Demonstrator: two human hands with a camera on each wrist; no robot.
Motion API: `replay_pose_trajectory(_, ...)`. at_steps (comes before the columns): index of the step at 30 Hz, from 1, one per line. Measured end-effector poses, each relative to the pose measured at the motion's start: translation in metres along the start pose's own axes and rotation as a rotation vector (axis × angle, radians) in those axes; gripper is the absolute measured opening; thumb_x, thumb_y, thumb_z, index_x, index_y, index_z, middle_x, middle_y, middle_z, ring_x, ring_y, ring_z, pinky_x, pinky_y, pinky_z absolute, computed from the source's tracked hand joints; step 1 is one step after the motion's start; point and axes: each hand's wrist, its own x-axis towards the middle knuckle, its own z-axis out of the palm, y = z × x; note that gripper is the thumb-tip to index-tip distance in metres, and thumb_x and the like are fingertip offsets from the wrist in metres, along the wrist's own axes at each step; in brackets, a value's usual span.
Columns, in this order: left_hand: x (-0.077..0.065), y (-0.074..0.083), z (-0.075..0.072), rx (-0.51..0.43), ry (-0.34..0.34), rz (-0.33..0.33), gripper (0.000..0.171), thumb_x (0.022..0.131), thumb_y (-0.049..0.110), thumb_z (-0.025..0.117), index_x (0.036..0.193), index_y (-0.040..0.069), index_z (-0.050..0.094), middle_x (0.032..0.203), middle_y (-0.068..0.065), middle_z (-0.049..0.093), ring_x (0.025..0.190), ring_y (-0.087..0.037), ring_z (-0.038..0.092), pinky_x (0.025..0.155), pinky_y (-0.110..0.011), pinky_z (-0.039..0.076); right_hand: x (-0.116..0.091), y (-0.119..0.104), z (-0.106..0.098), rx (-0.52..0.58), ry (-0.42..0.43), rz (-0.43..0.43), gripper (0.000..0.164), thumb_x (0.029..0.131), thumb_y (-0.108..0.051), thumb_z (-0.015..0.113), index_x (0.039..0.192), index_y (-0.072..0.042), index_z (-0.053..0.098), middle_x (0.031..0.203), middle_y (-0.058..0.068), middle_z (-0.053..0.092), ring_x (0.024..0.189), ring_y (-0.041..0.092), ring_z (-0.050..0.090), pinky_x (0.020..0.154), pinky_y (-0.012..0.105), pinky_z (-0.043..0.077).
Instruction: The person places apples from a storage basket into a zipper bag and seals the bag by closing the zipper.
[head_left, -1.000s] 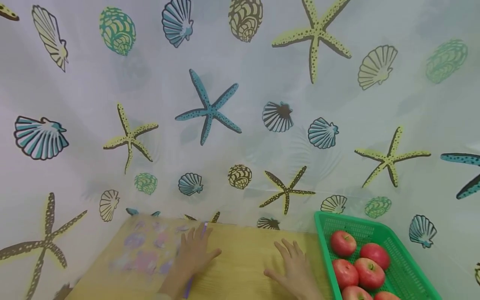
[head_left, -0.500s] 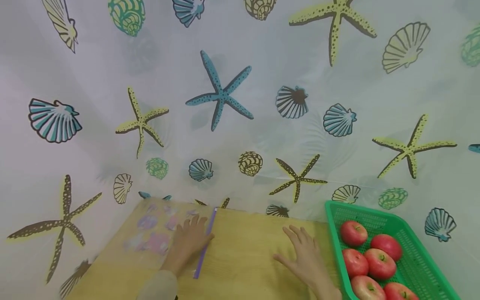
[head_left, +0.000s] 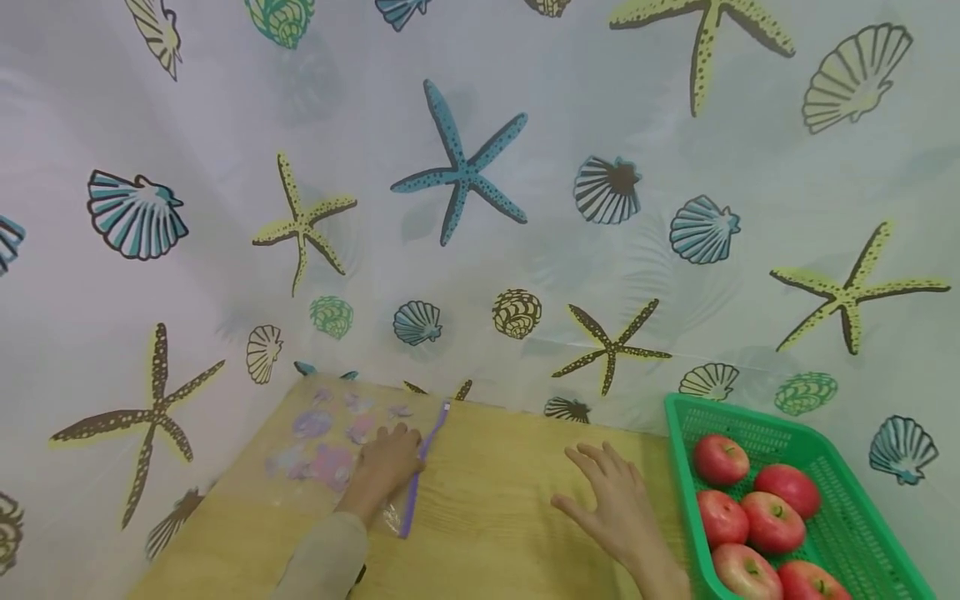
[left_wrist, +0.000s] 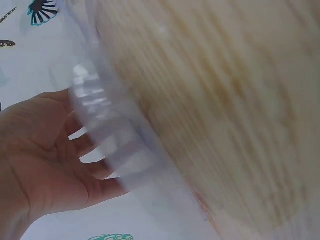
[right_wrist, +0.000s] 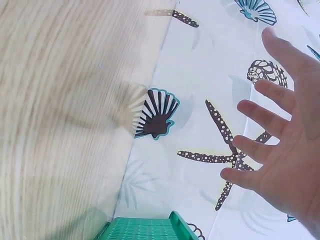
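Left hand [head_left: 390, 462] now bunched on clear bag [head_left: 411, 504] — grip unclear; right hand [head_left: 617, 504] spread near green basket [head_left: 842, 508].

you are at a wood-grain table [head_left: 487, 492] in a curtained-off nook, like a makeshift booth: pale sheeting [head_left: 360, 117] printed with starfish and shells rises along the far side and continues left and right. the clear zip bag [head_left: 330, 458] at left and green basket [head_left: 855, 533] of apples [head_left: 772, 522] at right look household; whether you're in a home, the views can't tell.
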Motion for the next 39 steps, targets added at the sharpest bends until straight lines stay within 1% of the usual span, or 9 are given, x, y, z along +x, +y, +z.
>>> replay_pose_trajectory(5, 0.002, 0.000, 0.000, 0.006, 0.041, 0.003, 0.034, 0.090, 0.022, 0.071, 0.121, 0.009, 0.065, 0.115, -0.012, 0.067, 0.098, -0.037, 0.063, 0.081, -0.054, 0.055, -0.003, -0.003, 0.000, 0.022, -0.030, 0.030, 0.051, 0.084, -0.042, 0.076, 0.126, -0.013, 0.066, 0.127, 0.010, 0.066, 0.127, 0.043, 0.053, 0.102, 0.064, 0.042)
replay_pose_trajectory(7, 0.001, 0.000, 0.001, -0.061, 0.051, -0.001, 0.032, 0.093, 0.020, 0.067, 0.122, 0.008, 0.065, 0.112, -0.014, 0.070, 0.088, -0.034, 0.067, 0.076, -0.050, 0.057, -0.005, -0.003, 0.001, 0.038, -0.031, 0.047, 0.044, 0.084, -0.037, 0.078, 0.121, -0.013, 0.069, 0.121, 0.007, 0.068, 0.121, 0.038, 0.059, 0.099, 0.058, 0.047)
replay_pose_trajectory(10, -0.001, -0.001, 0.000, -0.175, 0.079, 0.008, 0.031, 0.097, 0.019, 0.062, 0.124, 0.005, 0.064, 0.111, -0.015, 0.072, 0.084, -0.031, 0.070, 0.074, -0.048, 0.058, -0.006, -0.006, 0.002, 0.066, -0.031, 0.081, 0.033, 0.085, -0.030, 0.079, 0.113, -0.014, 0.072, 0.112, 0.002, 0.071, 0.111, 0.027, 0.064, 0.093, 0.050, 0.053)
replay_pose_trajectory(12, -0.003, 0.000, -0.001, -0.245, 0.091, 0.021, 0.033, 0.098, 0.020, 0.060, 0.127, 0.005, 0.063, 0.112, -0.015, 0.072, 0.087, -0.031, 0.071, 0.077, -0.048, 0.058, -0.006, -0.008, 0.002, 0.089, -0.032, 0.103, 0.027, 0.086, -0.025, 0.078, 0.110, -0.015, 0.073, 0.107, -0.001, 0.072, 0.106, 0.023, 0.066, 0.090, 0.045, 0.054)
replay_pose_trajectory(15, -0.006, 0.005, -0.004, -0.291, 0.134, 0.044, 0.035, 0.098, 0.024, 0.060, 0.128, 0.006, 0.062, 0.114, -0.012, 0.072, 0.096, -0.030, 0.070, 0.081, -0.049, 0.057, -0.005, -0.011, 0.002, 0.126, -0.015, 0.117, 0.020, 0.086, -0.019, 0.078, 0.105, -0.015, 0.074, 0.102, -0.004, 0.073, 0.102, 0.019, 0.068, 0.088, 0.042, 0.055)
replay_pose_trajectory(20, -0.008, 0.023, -0.013, -0.358, 0.208, 0.055, 0.032, 0.098, 0.031, 0.061, 0.124, 0.014, 0.066, 0.114, -0.007, 0.072, 0.098, -0.027, 0.070, 0.080, -0.047, 0.056, -0.003, -0.015, 0.003, 0.192, 0.028, 0.120, 0.016, 0.084, -0.013, 0.078, 0.100, -0.016, 0.075, 0.097, -0.006, 0.074, 0.093, 0.015, 0.070, 0.082, 0.037, 0.057)
replay_pose_trajectory(24, -0.013, 0.040, -0.022, -0.441, 0.239, 0.074, 0.029, 0.097, 0.034, 0.062, 0.121, 0.018, 0.067, 0.114, -0.003, 0.072, 0.098, -0.024, 0.070, 0.078, -0.042, 0.055, -0.001, -0.019, 0.003, 0.250, 0.047, 0.119, 0.015, 0.084, -0.011, 0.078, 0.097, -0.016, 0.076, 0.095, -0.005, 0.074, 0.087, 0.014, 0.069, 0.077, 0.036, 0.058)
replay_pose_trajectory(33, -0.029, 0.077, -0.033, -0.616, 0.220, 0.164, 0.031, 0.097, 0.041, 0.062, 0.117, 0.018, 0.069, 0.111, -0.001, 0.072, 0.099, -0.021, 0.069, 0.079, -0.038, 0.057, 0.009, -0.037, 0.003, 0.351, 0.073, 0.053, 0.016, 0.085, -0.010, 0.077, 0.100, -0.018, 0.075, 0.098, -0.006, 0.074, 0.088, 0.012, 0.070, 0.079, 0.035, 0.059)
replay_pose_trajectory(39, -0.040, 0.101, -0.032, -0.656, 0.197, 0.264, 0.034, 0.097, 0.046, 0.059, 0.115, 0.018, 0.069, 0.108, 0.000, 0.072, 0.096, -0.020, 0.069, 0.074, -0.035, 0.056, 0.020, -0.052, 0.002, 0.456, 0.095, 0.056, 0.016, 0.092, -0.022, 0.071, 0.106, -0.015, 0.074, 0.103, -0.004, 0.074, 0.090, 0.012, 0.071, 0.079, 0.030, 0.059)
